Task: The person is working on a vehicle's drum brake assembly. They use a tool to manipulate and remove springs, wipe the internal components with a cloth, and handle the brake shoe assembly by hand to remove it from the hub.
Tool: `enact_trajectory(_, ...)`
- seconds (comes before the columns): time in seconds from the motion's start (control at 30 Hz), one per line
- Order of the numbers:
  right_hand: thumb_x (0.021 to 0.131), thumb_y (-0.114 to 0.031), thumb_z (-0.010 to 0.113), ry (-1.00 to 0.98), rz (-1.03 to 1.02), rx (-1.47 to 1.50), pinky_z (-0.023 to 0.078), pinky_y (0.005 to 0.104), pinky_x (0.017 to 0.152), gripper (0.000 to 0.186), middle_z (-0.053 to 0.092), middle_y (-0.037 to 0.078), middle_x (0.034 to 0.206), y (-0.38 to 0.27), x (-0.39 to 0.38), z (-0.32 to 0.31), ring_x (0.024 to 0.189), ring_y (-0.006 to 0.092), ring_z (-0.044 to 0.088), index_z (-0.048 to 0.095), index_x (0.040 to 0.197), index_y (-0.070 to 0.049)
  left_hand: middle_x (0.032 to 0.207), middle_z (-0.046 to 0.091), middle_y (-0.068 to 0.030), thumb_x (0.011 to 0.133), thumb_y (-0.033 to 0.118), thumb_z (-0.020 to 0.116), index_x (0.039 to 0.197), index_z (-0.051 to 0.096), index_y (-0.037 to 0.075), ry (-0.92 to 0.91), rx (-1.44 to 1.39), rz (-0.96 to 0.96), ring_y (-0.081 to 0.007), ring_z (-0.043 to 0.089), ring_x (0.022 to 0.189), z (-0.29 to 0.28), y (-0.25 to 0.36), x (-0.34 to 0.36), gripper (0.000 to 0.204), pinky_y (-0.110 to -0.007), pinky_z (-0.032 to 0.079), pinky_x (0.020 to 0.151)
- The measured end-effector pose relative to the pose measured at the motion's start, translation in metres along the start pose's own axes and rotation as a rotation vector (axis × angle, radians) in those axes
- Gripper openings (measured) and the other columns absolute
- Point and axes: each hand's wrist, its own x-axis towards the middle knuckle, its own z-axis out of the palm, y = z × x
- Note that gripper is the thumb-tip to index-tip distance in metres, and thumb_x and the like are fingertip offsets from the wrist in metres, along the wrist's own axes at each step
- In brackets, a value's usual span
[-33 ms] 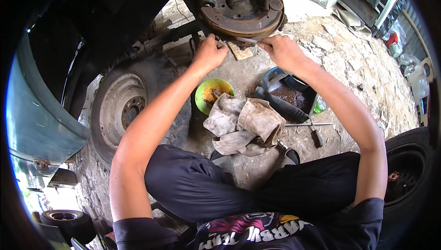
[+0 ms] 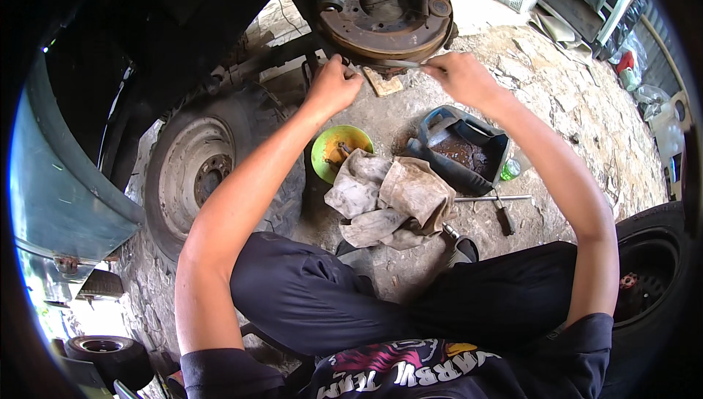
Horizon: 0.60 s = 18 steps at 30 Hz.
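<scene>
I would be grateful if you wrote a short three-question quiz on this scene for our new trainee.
1. True or false: the right hand grips a slim metal tool.
2. Multiple choice: in this view, what overlaps the lower right edge of the green bowl?
A) the white crate
B) the crumpled cloths
C) the dark open-topped container
3. Fill in the blank: the wheel with the pale rim is on the person's ____ side of the bowl.

Key: 1. True; 2. B; 3. left
</scene>
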Motion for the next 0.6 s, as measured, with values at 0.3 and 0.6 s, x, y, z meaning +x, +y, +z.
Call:
enact_trajectory(0.3,0.094,-0.022,0.058,0.08,0.027,0.003,0.053,0.0486,0.073,0.021,0.067,0.023,0.081,-0.012,-0.001,0.013,0.077,0.0414,0.065,0.071,0.101,-0.006,0.084,0.071,-0.017,0.087,0.015,0.06,0.138,0.021,-0.024,0.014,0.028,0.049,-0.0211,0.07,0.072,0.01,0.001,0.005,0.075,-0.03,0.054,0.066)
enact_trajectory(0.6,0.094,-0.028,0.056,0.073,-0.077,-0.107,0.054,0.049,0.071,0.024,0.067,0.02,0.078,0.004,-0.016,-0.008,0.077,0.039,0.067,0.072,0.104,-0.013,0.092,0.07,-0.0184,0.087,0.015,0.06,0.138,0.023,-0.023,0.045,0.027,0.089,-0.0207,0.07,0.076,-0.003,0.003,-0.007,0.074,-0.03,0.054,0.068)
